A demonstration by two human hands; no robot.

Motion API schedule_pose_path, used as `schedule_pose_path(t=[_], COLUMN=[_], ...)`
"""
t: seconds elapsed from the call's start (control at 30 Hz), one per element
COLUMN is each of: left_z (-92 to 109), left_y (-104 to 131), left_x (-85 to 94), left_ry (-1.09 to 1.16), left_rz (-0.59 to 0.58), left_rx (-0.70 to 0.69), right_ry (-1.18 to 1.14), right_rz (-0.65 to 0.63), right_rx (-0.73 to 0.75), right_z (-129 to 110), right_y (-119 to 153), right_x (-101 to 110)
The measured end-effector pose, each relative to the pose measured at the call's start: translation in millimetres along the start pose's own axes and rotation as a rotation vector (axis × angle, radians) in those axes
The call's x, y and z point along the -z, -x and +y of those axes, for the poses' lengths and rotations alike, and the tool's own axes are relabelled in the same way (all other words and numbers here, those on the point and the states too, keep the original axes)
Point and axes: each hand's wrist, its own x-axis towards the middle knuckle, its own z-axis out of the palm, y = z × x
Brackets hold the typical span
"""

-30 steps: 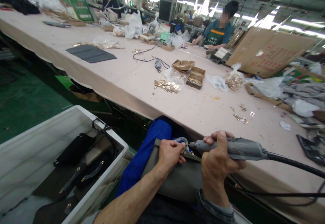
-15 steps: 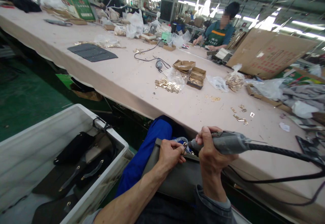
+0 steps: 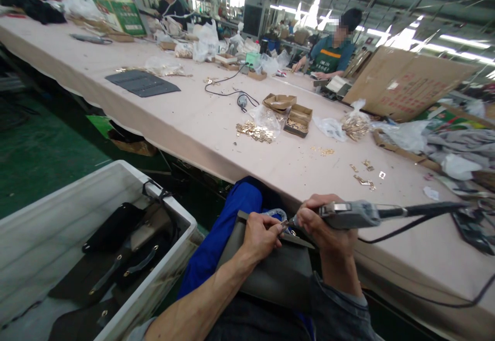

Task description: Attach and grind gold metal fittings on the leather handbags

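Observation:
My left hand (image 3: 262, 234) pinches a small metal fitting (image 3: 285, 224) at the upper edge of a dark grey-brown leather piece (image 3: 270, 276) that lies on my lap. A grey corded power screwdriver (image 3: 350, 215) is wrapped in the fingers of my right hand (image 3: 327, 225). Its tip points left and meets the fitting by my left fingertips; the exact contact is too small to make out.
A white bin (image 3: 185, 212) with dark bag pieces stands at the left. On the long table (image 3: 216, 119) lie gold metal parts (image 3: 255, 132), small cardboard boxes (image 3: 298, 119) and plastic bags. A person (image 3: 332, 52) works across the table.
My right hand has turned the screwdriver, so its metal clip faces up and its cord end sits higher. The left hand has barely moved.

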Motion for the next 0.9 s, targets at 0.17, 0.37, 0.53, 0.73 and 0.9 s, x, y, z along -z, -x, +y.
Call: schedule_pose_path(t=[0.17,0.37,0.53,0.73,0.9], left_z=[0,2,-13,-10,-8], left_y=[6,18,12,4,-3], left_x=[-5.7,-14.8,-28.0,-37.4,-48.3], left_ry=[-0.052,-0.474,-0.796,-0.919,-1.069], left_rz=[0.081,0.206,0.287,0.297,0.278], left_rx=[-0.059,-0.387,-0.495,-0.450,-0.405], right_ry=[-0.293,-0.422,-0.463,-0.470,-0.505], right_rz=[0.225,0.421,0.470,0.533,0.593], right_rx=[0.094,0.032,0.005,-0.005,-0.039], right_z=[-28,-12,7,20,27], right_y=[-21,-35,-35,-42,-46], right_x=[27,74,91,93,96])
